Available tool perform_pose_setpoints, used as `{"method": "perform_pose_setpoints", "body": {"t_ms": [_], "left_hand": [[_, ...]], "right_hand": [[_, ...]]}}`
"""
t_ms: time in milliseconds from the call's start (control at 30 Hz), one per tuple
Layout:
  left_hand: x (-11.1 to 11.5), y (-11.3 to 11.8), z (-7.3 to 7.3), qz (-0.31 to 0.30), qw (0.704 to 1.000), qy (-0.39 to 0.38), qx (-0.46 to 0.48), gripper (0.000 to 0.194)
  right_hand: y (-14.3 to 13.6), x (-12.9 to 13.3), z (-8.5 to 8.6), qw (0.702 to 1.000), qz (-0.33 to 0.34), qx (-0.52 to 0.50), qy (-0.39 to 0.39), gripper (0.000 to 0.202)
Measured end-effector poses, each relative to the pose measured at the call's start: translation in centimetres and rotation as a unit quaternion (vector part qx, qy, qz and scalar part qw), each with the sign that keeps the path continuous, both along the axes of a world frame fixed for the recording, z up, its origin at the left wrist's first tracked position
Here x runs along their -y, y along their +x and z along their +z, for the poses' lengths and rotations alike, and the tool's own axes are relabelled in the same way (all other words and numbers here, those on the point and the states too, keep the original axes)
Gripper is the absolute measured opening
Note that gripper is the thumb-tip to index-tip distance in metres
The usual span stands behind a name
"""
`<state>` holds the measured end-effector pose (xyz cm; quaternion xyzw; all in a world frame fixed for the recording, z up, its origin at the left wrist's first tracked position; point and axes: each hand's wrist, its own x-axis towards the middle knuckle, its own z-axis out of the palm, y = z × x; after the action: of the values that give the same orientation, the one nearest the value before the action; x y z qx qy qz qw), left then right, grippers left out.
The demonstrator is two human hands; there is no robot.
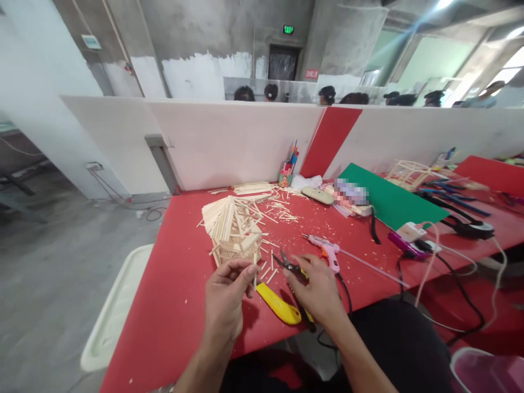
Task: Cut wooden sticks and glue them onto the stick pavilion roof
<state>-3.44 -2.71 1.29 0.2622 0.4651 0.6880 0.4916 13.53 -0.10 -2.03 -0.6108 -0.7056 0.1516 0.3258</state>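
Forearms (210, 355) nearest, reaching in over the table edge. Left hand (227, 292) pinches a thin wooden stick (255, 281) between thumb and fingertips, near upright, just in front of the stick model (235, 234); probably gripped at the tips to leave its ends free. Right hand (313, 286) is wrapped round the handles of dark-nosed pliers (291, 266), jaws parted and angled toward the stick, presumably for trimming. Yellow cutter (280, 307), smooth plastic, lies between the hands, likely within reach on purpose. Model: pale, matt wood, slats fanned into a sloping roof over a tightly stacked, faceted body. Offcuts (282, 212) scatter beside it; crumbs speckle the flat red tabletop (164, 305). Pink-and-white glue gun (327, 252) rests beyond the right hand, a translucent rod (374, 269) trailing from its back. Farther off: glossy pen cup (285, 176), flat green board (393, 199).
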Motion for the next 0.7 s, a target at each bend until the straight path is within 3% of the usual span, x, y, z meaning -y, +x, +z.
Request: {"method": "perform_pose_setpoints", "body": {"t_ms": [100,167,233,433,700], "left_hand": [[-0.3,-0.5,0.7,-0.001,1.0,0.009,-0.011,0.022],[-0.5,-0.8,1.2,-0.005,1.0,0.016,-0.012,0.021],[-0.8,-1.1,1.7,-0.009,1.0,0.024,-0.01,0.021],[-1.1,-2.0,2.1,-0.064,0.998,-0.01,0.017,0.027],[-2.4,-2.7,2.3,-0.012,0.997,-0.041,0.066,0.033]], "right_hand": [[-2.5,-0.3,4.2,0.965,0.132,-0.226,-0.023,0.025],[-4.2,-0.9,6.5,0.933,0.207,-0.289,-0.058,0.023],[-5.7,-1.7,7.8,0.914,0.237,-0.321,-0.078,0.02],[-8.2,-4.6,8.1,0.919,0.191,-0.344,-0.028,0.02],[-9.4,-5.1,7.5,0.946,0.168,-0.263,0.086,0.027]]}}
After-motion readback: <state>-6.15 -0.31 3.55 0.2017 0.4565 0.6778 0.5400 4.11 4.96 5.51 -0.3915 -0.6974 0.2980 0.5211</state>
